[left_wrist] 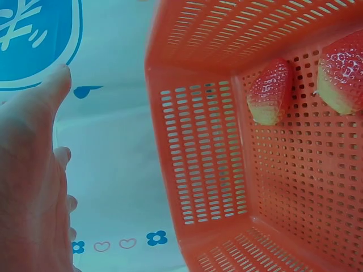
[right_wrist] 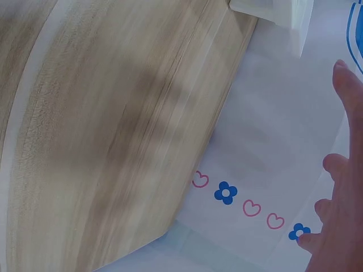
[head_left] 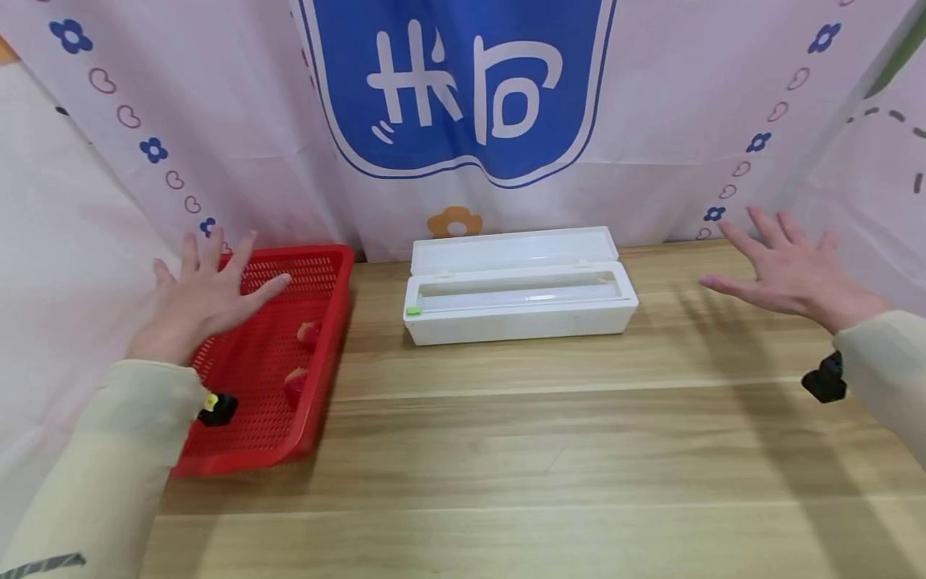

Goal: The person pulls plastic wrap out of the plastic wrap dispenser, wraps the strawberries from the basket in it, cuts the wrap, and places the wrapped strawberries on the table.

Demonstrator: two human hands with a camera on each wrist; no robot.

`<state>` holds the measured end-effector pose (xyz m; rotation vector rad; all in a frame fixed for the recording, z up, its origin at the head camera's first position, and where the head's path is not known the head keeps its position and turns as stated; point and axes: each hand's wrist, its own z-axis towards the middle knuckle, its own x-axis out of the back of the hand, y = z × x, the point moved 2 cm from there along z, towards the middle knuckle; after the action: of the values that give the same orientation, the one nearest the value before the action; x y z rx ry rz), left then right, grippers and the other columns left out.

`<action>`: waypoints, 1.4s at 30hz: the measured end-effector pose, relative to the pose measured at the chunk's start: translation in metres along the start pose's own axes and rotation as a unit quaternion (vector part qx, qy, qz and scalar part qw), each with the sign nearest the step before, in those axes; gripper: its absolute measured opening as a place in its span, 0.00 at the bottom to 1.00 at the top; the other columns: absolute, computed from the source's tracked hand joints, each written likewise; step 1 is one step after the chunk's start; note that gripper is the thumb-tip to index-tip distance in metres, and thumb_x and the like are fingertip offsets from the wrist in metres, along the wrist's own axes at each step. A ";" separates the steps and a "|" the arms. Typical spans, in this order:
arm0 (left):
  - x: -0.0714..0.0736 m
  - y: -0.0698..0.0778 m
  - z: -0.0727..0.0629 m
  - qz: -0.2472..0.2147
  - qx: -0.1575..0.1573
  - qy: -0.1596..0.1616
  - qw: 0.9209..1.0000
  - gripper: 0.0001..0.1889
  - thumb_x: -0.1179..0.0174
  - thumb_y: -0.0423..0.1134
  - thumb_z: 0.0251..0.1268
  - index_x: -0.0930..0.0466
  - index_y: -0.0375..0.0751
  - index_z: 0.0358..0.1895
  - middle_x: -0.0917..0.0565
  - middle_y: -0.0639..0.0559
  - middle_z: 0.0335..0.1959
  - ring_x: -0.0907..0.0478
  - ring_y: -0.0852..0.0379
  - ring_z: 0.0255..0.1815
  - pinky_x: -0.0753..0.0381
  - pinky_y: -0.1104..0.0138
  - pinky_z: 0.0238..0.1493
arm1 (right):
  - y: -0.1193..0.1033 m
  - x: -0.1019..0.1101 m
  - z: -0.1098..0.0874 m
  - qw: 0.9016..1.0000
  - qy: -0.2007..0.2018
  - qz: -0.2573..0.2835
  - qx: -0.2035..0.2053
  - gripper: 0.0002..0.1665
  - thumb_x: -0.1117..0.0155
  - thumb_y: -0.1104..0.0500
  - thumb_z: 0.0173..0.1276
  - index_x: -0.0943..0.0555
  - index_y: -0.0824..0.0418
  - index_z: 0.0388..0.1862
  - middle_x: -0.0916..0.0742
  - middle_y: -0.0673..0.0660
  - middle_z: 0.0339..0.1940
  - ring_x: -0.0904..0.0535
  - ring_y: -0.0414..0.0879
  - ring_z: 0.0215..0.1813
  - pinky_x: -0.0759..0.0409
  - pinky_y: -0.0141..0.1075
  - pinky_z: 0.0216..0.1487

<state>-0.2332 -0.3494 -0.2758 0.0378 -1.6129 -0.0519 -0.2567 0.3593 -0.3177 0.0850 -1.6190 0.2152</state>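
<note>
My left hand (head_left: 206, 297) is held in the air over the red plastic basket (head_left: 329, 338), its fingers spread and holding nothing. Two strawberries lie on the perforated basket floor: one strawberry (head_left: 309, 334) farther back, another strawberry (head_left: 295, 387) nearer. The left wrist view shows both, a strawberry (left_wrist: 270, 92) with a pale end and a larger-looking strawberry (left_wrist: 343, 73) cut by the frame's edge. On the right, my right hand (head_left: 792, 269) hovers above the table with spread fingers, touching nothing. Between the hands sits a white cling film box (head_left: 517, 324), lid raised, with a clear film roll (head_left: 517, 297) inside.
The wood-grain table (head_left: 550, 450) runs to a white printed curtain (head_left: 651, 145) behind it, bearing a blue emblem (head_left: 463, 88). A small green tab (head_left: 413, 310) marks the box's left corner. The basket stands at the table's left side.
</note>
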 end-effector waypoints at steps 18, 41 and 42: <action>0.000 0.009 0.001 0.001 -0.003 0.002 1.000 0.51 0.65 0.77 0.63 0.71 0.53 0.80 0.74 0.30 0.78 0.82 0.27 0.77 0.74 0.22 0.64 | -0.003 0.005 -0.004 0.999 0.011 -0.025 -0.021 0.57 0.55 0.23 0.66 0.63 0.48 0.82 0.68 0.64 0.80 0.70 0.77 0.77 0.68 0.86 0.57; 0.007 0.160 0.013 -0.020 -0.217 -0.033 0.975 0.34 0.40 0.58 0.67 0.33 0.48 0.73 0.27 0.45 0.70 0.31 0.44 0.71 0.30 0.46 0.70 | -0.128 0.017 0.023 0.979 -0.002 0.046 0.197 0.31 0.32 0.53 0.67 0.25 0.62 0.66 0.20 0.64 0.65 0.27 0.63 0.68 0.30 0.61 0.68; 0.004 0.167 0.016 -0.022 -0.223 -0.041 0.974 0.33 0.40 0.57 0.67 0.32 0.48 0.72 0.26 0.46 0.69 0.30 0.45 0.71 0.29 0.47 0.70 | -0.131 0.014 0.027 0.978 -0.006 0.050 0.204 0.29 0.32 0.55 0.67 0.24 0.63 0.65 0.19 0.64 0.64 0.26 0.63 0.67 0.30 0.60 0.68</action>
<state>-0.2480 -0.1832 -0.2632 -0.2783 -1.6506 -0.4538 -0.2594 0.2266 -0.2934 0.3201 -1.5713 0.6255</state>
